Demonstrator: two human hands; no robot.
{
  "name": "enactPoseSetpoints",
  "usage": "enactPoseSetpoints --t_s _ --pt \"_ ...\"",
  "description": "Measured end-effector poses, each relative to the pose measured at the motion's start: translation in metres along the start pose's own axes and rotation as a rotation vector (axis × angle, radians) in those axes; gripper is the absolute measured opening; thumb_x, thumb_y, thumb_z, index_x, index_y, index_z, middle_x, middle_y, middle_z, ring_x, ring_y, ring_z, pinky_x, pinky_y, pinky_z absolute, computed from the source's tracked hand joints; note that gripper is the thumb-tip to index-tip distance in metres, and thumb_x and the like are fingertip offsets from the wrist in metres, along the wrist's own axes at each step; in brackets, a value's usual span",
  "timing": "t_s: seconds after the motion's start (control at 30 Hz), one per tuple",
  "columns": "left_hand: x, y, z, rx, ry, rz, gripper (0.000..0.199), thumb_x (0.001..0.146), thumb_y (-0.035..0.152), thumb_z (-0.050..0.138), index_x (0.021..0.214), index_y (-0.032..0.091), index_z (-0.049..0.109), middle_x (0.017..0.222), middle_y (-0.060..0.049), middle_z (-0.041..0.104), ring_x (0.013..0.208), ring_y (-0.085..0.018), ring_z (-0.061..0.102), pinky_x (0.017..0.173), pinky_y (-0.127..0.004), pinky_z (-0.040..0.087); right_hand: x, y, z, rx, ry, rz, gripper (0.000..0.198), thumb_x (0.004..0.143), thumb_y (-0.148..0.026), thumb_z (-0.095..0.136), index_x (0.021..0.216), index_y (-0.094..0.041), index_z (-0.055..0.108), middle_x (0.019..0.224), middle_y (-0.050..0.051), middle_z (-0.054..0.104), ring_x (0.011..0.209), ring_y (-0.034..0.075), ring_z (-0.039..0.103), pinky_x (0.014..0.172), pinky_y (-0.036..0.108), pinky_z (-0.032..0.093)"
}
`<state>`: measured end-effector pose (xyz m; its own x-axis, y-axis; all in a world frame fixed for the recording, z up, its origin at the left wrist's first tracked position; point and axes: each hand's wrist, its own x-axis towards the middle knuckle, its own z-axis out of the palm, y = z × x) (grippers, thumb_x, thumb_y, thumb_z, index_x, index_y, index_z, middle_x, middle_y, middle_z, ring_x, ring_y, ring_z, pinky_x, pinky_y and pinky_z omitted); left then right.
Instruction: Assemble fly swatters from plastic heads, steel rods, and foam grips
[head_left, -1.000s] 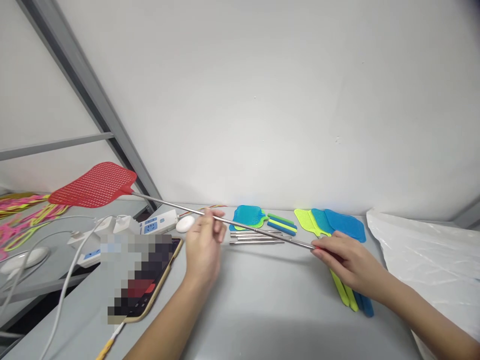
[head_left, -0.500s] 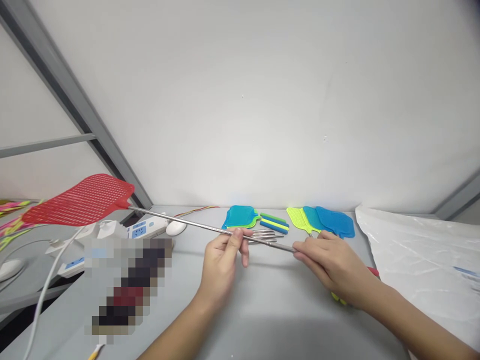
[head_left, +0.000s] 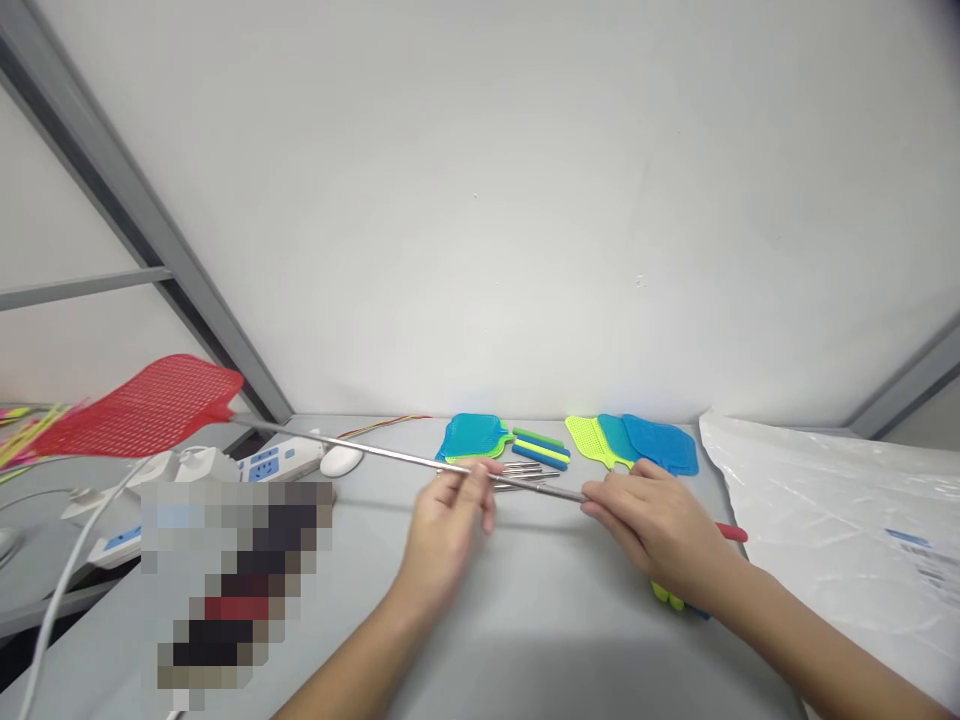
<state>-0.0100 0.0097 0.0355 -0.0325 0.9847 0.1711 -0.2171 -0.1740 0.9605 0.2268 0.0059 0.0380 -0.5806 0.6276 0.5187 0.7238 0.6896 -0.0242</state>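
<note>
A red fly swatter (head_left: 150,405) with a long metal telescopic rod reaches across the view, its mesh head at the left and its red handle end showing past my right hand. My left hand (head_left: 450,515) is closed round the middle of the rod, thumb on top. My right hand (head_left: 652,525) grips the rod's thicker end near the handle. Behind my hands lie blue and green swatter heads (head_left: 472,436), several coloured handle tubes (head_left: 541,452) and several loose metal rods (head_left: 529,473). More swatters (head_left: 660,443) in yellow-green and blue lie beyond my right hand, partly hidden by it.
A white plastic bag (head_left: 832,520) covers the table's right side. On the left are a white mouse (head_left: 341,459), power strips (head_left: 277,460), a white cable (head_left: 64,590) and a pixelated object (head_left: 240,590). A wall (head_left: 480,250) rises behind the grey table (head_left: 525,640).
The view has shifted slightly, so most things appear a little further left. Both hands keep hold of the swatter, and more of its red handle end shows past my right hand.
</note>
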Motion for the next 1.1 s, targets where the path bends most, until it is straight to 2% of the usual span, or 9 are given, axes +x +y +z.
enactPoseSetpoints --t_s 0.1,0.3,0.4,0.5,0.57,0.67,0.77,0.93,1.1 --pt "-0.005 -0.003 0.004 0.037 -0.048 0.007 0.033 0.083 0.048 0.06 0.079 0.016 0.07 0.057 -0.001 0.051 0.051 -0.012 0.045 0.053 -0.026 0.037 0.001 -0.004 -0.001 0.01 -0.007 -0.024 0.022 0.099 -0.022 0.038 0.091 -0.019 0.058 0.066 -0.001 0.057 0.059 0.013 0.046 0.066 0.03 0.026" --pt "0.012 0.016 -0.018 -0.189 0.191 0.141 0.027 0.085 0.04 0.061 0.077 0.015 0.069 0.058 0.003 0.039 0.047 -0.005 0.037 0.047 -0.02 0.031 0.0 0.009 -0.003 0.051 -0.019 -0.005 0.022 0.1 -0.024 0.037 0.094 -0.019 0.058 0.07 -0.001 0.059 0.06 0.013 0.047 0.066 0.03 0.026" --pt "0.019 0.022 -0.026 -0.236 0.24 0.169 0.025 0.086 0.038 0.061 0.078 0.015 0.068 0.059 0.004 0.038 0.049 -0.004 0.036 0.047 -0.018 0.03 -0.003 0.018 -0.001 0.073 -0.004 0.005 0.022 0.099 -0.024 0.037 0.093 -0.019 0.057 0.071 0.0 0.061 0.06 0.013 0.045 0.065 0.03 0.026" --pt "0.016 0.015 -0.021 -0.208 0.195 0.132 0.031 0.087 0.045 0.057 0.084 0.016 0.068 0.061 0.004 0.04 0.05 -0.005 0.037 0.051 -0.02 0.033 -0.005 0.021 0.001 0.065 0.019 0.002 0.02 0.099 -0.023 0.039 0.092 -0.019 0.056 0.071 -0.001 0.06 0.059 0.013 0.044 0.065 0.03 0.026" --pt "0.01 0.007 -0.013 -0.109 0.084 0.067 0.033 0.086 0.047 0.057 0.088 0.017 0.069 0.059 0.003 0.043 0.051 -0.007 0.04 0.053 -0.022 0.035 -0.005 0.019 0.003 0.05 0.025 -0.01 0.019 0.099 -0.023 0.039 0.09 -0.019 0.055 0.069 -0.001 0.057 0.059 0.012 0.042 0.066 0.03 0.026" --pt "0.003 -0.002 -0.003 0.029 -0.066 -0.004 0.031 0.084 0.045 0.06 0.084 0.016 0.069 0.056 0.002 0.046 0.051 -0.01 0.043 0.054 -0.026 0.035 -0.005 0.016 0.003 0.023 0.016 -0.034 0.019 0.099 -0.022 0.038 0.088 -0.02 0.054 0.066 -0.002 0.053 0.058 0.012 0.04 0.065 0.03 0.026" --pt "0.003 0.001 -0.004 -0.005 -0.037 0.036 0.031 0.086 0.043 0.058 0.079 0.015 0.069 0.06 0.0 0.048 0.05 -0.01 0.043 0.054 -0.027 0.034 -0.002 0.016 0.001 0.012 0.012 -0.044 0.019 0.099 -0.023 0.037 0.089 -0.02 0.053 0.065 -0.003 0.051 0.057 0.012 0.039 0.064 0.03 0.025" --pt "0.014 0.014 -0.02 -0.16 0.075 0.1 0.027 0.087 0.038 0.058 0.08 0.014 0.069 0.061 0.003 0.042 0.049 -0.006 0.04 0.051 -0.023 0.03 0.001 0.021 -0.005 -0.004 0.042 -0.064 0.016 0.099 -0.023 0.04 0.092 -0.02 0.054 0.067 -0.003 0.054 0.059 0.012 0.044 0.064 0.029 0.026" --pt "0.016 0.009 -0.019 -0.189 0.103 0.057 0.032 0.088 0.044 0.055 0.083 0.015 0.068 0.062 0.004 0.04 0.05 -0.005 0.04 0.055 -0.022 0.033 0.0 0.023 -0.003 -0.03 0.073 -0.044 0.014 0.098 -0.023 0.042 0.093 -0.02 0.054 0.068 -0.002 0.057 0.06 0.012 0.046 0.064 0.03 0.027"
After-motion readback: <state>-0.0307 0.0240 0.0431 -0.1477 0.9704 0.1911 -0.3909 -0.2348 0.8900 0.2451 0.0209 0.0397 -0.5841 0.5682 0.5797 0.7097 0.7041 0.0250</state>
